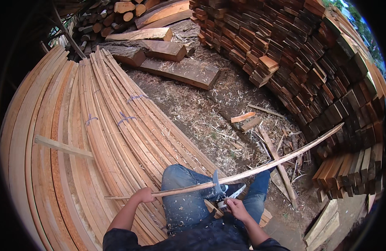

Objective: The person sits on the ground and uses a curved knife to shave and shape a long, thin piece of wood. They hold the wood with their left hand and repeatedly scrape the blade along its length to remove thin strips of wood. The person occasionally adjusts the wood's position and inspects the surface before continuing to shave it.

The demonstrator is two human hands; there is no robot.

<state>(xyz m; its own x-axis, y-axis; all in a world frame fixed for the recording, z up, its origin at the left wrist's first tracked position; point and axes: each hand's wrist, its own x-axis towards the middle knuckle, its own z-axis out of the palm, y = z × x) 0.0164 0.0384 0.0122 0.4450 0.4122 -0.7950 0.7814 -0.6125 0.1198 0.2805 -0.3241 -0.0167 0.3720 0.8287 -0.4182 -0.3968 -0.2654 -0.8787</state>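
Note:
A long, thin wooden strip [259, 168] runs across my lap, from the planks on my left to high over the ground on my right. My left hand [143, 195] is closed around it near its left end. In my right hand [236, 208] is the handle of a knife with a grey, curved blade [216, 182]. The blade stands upright against the strip, between my knees. Pale shavings lie on the left thigh of my jeans [180, 209]. The far side of the knife handle is hidden by my fingers.
Long stacked planks [67, 138] spread out on my left, some tied with purple cord [127, 119]. Thick timber beams [180, 73] lie ahead, with logs [113, 23] behind them. A tall lumber stack [293, 54] curves along the right. Shavings and offcuts [243, 117] cover the ground.

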